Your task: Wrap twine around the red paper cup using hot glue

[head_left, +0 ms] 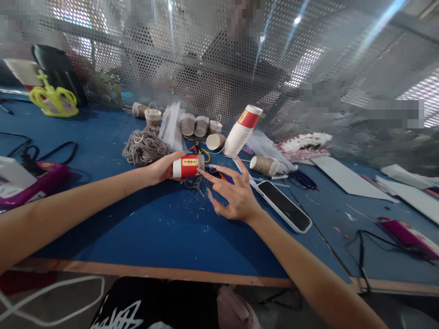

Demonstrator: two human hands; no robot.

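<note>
Paper cup (181,168), red and white with a gold label, lies on its side in the left hand (162,170), just above a blue table (164,246). The left fingers are closed around its base end. Grey yarn (200,161) circles the other end. Beside it, the right hand (236,196) has its fingers spread, one tip right at the yarn; whether it touches or pinches a strand cannot be told. Squeezed too hard, the thin cup wall could dent; a slack grip might let the yarn slip off the edge. Loose strands (194,183) below the cup could snag on the fingers. Behind the left hand sits a hank of grey yarn (144,147). Just beyond the right fingers, a cup stack (238,137) appears to lean, so a careless knuckle could topple it. A phone (285,205) lies near the right wrist. Farther back stand small wrapped cups (187,124); at far left, a yellow crown (56,107).
</note>
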